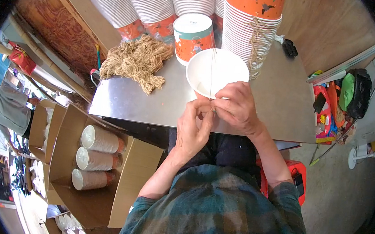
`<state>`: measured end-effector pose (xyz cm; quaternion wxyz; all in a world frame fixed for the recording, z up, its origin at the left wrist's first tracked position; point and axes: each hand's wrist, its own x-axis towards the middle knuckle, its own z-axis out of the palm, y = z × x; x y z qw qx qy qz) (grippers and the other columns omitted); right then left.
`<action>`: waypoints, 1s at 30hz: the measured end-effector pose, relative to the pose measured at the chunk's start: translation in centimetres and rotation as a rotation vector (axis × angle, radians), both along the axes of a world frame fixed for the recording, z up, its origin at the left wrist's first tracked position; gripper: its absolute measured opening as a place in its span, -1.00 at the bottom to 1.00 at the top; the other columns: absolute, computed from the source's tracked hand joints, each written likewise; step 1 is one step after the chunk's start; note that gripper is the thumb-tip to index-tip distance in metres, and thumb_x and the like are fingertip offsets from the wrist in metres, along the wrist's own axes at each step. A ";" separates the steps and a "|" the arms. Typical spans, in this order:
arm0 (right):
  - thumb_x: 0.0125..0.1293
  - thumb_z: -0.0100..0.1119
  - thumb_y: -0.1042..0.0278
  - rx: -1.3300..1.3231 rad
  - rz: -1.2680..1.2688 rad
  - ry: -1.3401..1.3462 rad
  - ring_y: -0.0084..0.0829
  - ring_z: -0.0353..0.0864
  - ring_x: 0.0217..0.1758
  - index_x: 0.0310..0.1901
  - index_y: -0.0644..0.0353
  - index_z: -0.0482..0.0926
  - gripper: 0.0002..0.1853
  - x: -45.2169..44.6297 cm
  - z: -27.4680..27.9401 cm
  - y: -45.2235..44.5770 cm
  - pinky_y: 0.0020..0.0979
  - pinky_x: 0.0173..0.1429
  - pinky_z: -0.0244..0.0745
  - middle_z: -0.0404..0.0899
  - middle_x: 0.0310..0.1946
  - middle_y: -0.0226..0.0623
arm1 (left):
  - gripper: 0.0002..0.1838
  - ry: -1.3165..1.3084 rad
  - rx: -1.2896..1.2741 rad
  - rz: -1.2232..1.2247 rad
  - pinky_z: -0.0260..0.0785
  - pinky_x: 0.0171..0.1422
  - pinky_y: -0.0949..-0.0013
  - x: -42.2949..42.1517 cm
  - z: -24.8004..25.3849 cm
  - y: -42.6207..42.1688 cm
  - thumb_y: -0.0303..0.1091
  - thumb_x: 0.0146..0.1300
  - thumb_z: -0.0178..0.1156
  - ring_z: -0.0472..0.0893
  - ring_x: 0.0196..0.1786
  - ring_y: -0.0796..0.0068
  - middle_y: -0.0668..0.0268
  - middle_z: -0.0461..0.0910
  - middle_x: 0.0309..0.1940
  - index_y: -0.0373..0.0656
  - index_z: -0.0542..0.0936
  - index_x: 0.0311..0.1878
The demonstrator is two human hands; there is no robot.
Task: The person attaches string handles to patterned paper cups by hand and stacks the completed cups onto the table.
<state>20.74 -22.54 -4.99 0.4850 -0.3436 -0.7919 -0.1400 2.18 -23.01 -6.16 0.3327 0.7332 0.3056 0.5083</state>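
Observation:
A paper bucket (218, 70), white inside with some orange outside, lies tipped toward me at the table's front edge. A thin tan string (212, 70) runs across its mouth from the far rim to the near side. My left hand (194, 128) pinches the string just below the near rim. Beside it, my right hand (237, 107) is closed on the string too, its fingers against the bucket's rim. The fingertips of both hands meet, and the string's end between them is too small to make out.
A bundle of tan strings (134, 61) lies on the metal table (282, 107). Behind stand an upside-down bucket (193, 39) and a tall bucket stack (243, 37) draped with strings. An open carton (138, 175) holds wrapped stacks at left. A person (12, 108) stands far left.

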 end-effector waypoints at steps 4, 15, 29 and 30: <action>-0.02 0.47 0.43 0.011 -0.019 0.007 -0.31 0.54 -0.03 -0.17 0.01 0.66 -0.68 0.1 -0.1 0.0 -0.20 0.08 0.42 0.57 -0.17 -0.48 | -0.68 -0.020 -0.001 0.013 0.43 -0.13 0.46 -0.5 0.7 -0.4 -0.65 0.33 0.15 0.57 -0.30 0.52 0.28 0.61 -0.34 -0.31 0.43 0.14; 0.03 0.42 0.48 0.108 -0.054 0.091 -0.31 0.59 -0.14 -0.17 0.05 0.62 -0.71 0.4 -2.0 0.3 -0.20 0.02 0.45 0.58 -0.20 -0.44 | -0.63 0.028 0.234 0.073 0.43 -0.05 0.51 -0.8 0.6 0.6 -0.73 0.23 0.09 0.52 -0.29 0.59 0.32 0.54 -0.33 -0.33 0.46 0.11; -0.02 0.37 0.56 0.148 -0.092 0.070 -0.27 0.56 -0.22 -0.22 0.14 0.56 -0.71 -0.4 -1.6 0.5 -0.18 -0.03 0.44 0.55 -0.27 -0.37 | -0.60 0.052 0.340 0.144 0.44 -0.07 0.46 -1.4 2.4 1.3 -0.76 0.14 0.15 0.51 -0.24 0.49 0.25 0.49 -0.26 -0.33 0.52 0.08; -0.04 0.36 0.59 0.126 -0.089 0.090 -0.26 0.56 -0.22 -0.23 0.14 0.56 -0.71 -0.4 -1.7 0.6 -0.17 -0.02 0.44 0.55 -0.28 -0.37 | -0.60 0.050 0.345 0.145 0.44 -0.07 0.46 -1.4 2.5 1.3 -0.76 0.14 0.15 0.51 -0.24 0.49 0.25 0.49 -0.26 -0.33 0.52 0.08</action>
